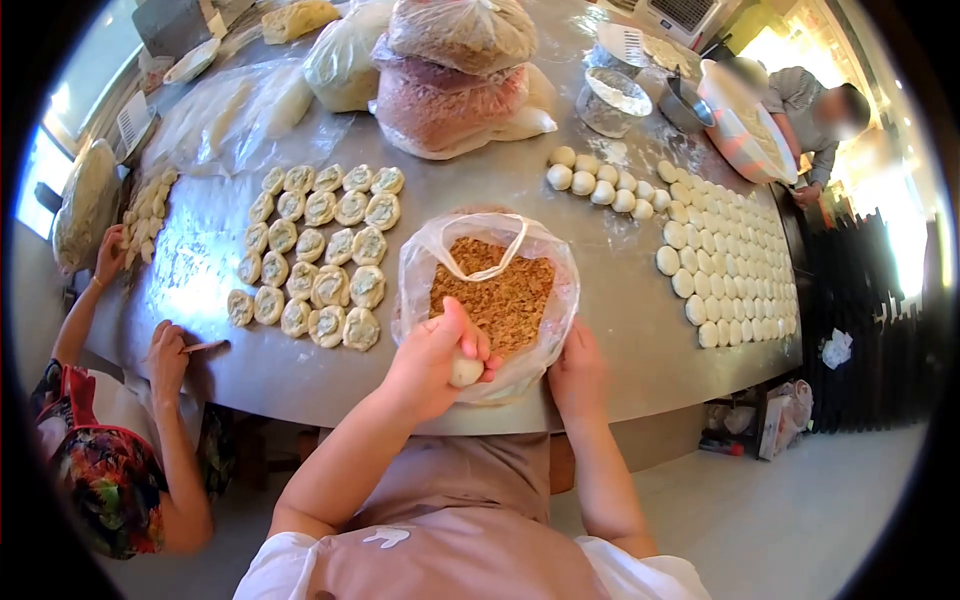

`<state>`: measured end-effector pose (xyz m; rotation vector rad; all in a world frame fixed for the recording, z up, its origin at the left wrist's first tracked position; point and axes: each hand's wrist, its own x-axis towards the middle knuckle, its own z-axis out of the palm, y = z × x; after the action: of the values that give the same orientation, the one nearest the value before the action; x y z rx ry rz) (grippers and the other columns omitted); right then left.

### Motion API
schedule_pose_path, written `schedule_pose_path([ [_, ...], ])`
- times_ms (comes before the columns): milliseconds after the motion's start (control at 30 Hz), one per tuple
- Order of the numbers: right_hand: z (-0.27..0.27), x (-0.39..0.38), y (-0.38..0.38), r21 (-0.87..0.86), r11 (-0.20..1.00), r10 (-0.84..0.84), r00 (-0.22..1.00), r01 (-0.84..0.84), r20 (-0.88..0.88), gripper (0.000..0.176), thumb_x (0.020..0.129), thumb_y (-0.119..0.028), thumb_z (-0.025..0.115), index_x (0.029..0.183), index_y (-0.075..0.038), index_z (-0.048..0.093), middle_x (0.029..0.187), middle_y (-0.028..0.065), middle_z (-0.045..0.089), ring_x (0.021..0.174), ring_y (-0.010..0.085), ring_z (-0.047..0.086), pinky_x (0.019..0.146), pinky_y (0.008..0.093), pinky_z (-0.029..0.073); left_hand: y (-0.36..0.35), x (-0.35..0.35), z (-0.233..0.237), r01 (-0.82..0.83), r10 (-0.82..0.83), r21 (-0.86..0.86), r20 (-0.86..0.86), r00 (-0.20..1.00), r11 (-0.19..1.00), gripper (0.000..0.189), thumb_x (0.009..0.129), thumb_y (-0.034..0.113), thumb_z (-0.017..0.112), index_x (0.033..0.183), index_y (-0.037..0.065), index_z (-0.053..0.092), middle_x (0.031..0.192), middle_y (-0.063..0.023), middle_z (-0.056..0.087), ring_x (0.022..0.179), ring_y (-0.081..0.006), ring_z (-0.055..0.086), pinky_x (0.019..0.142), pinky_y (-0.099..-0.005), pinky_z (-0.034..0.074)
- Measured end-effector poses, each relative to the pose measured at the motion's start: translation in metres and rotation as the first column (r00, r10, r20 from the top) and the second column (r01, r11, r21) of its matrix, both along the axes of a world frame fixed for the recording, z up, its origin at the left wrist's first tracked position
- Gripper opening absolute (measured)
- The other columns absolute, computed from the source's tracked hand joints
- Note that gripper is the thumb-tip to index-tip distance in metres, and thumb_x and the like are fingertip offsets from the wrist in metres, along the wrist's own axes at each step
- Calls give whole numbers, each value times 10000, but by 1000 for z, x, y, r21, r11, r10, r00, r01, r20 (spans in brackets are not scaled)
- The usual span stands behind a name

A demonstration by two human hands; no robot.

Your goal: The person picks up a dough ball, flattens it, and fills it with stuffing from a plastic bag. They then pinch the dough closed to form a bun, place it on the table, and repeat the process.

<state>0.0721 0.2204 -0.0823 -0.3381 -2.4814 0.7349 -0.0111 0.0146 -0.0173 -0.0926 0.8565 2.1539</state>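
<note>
Dough ball (466,371) held in the left hand (430,362), fingers curled round it, over the near side of an open plastic bag (560,262). Brown crumbs (500,290) fill the bag, just beyond the left fingers. Right hand (578,375) at the bag's right side, fingers blurred; cannot tell if they grip the plastic or only rest against it. Bag sits on the metal worktop (620,290), between the two hands' reach and near the edge.

Left of the fingers: topped dough rounds (330,288) in rough rows, pale filling on top. Ahead and right of the fingers: small dough balls (606,194) in a short cluster, then a big block of white dough rounds (712,268) packed close. Straight ahead, past the bag: stacked full bags (455,100). Farther ahead to the right: white tub (612,104).

Well left of the fingers, one co-worker (110,465) holds a thin stick (206,346) in one hand, other hand at pale dough pieces (150,215). Far right, another person (805,105) beside a wide basin (745,125).
</note>
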Motion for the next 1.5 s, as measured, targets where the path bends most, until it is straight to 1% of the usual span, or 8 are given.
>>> schedule_pose_path([
  [300,61,3,7,-390,912,-114,992,125,50,318,966,-166,550,1238,-1,538,1185,177,594,1091,306,576,962,384,443,-3,-8,12,-200,193,28,160,968,979,560,975,561,418,603,143,381,658,-20,458,721,-223,570,671,-368,507],
  [400,94,-4,-28,-137,941,292,948,-309,-131,351,971,-192,554,1249,20,516,1170,178,589,1079,316,571,962,395,442,12,-10,25,-367,369,-58,251,895,928,561,974,562,414,604,143,372,659,-15,472,881,-240,609,829,-379,513],
  [567,88,-31,-96,-314,860,370,915,-403,-162,328,986,-255,552,1179,8,514,1091,148,601,970,248,599,858,345,490,13,2,33,-313,304,76,104,947,947,760,944,682,265,1267,66,571,1358,-110,526,1195,-247,516,974,-396,434],
  [800,88,-30,-91,-954,181,536,837,-240,-108,534,1032,-510,286,1076,-41,538,912,44,593,733,66,548,589,209,430,-6,6,30,-158,121,-86,-336,934,984,546,972,518,458,1256,69,583,1206,-107,618,1122,-218,559,891,-354,458],
  [1000,94,-34,-102,-636,655,418,897,-407,-144,545,1010,-537,351,1148,-45,541,874,21,586,638,55,520,541,198,403,0,4,16,-217,200,2,-396,896,976,470,974,455,527,1130,24,635,1197,-110,619,1148,-255,556,991,-393,432],
  [1100,100,-28,-87,-927,283,480,873,-245,-84,550,1007,-557,333,1137,-60,532,844,11,564,604,64,498,507,194,379,17,4,32,-394,469,273,-320,823,878,563,936,473,586,1252,9,549,1304,-119,551,1171,-260,548,1021,-414,411],
  [1333,99,-28,-77,-823,465,499,864,-326,-60,589,1036,-514,256,1161,-20,550,894,53,624,703,128,587,580,250,463,23,2,17,-321,86,-188,-732,676,928,402,987,373,536,1021,-5,668,964,-114,692,1274,-259,479,1082,-403,339],
  [1500,86,-35,-25,-977,-200,419,908,73,-18,480,1013,-509,373,1045,-81,586,768,30,626,596,117,573,503,246,459,25,-1,9,-106,137,94,-449,883,990,481,1008,230,442,1434,48,310,1428,-108,405,1248,-246,484,1028,-375,379],
])
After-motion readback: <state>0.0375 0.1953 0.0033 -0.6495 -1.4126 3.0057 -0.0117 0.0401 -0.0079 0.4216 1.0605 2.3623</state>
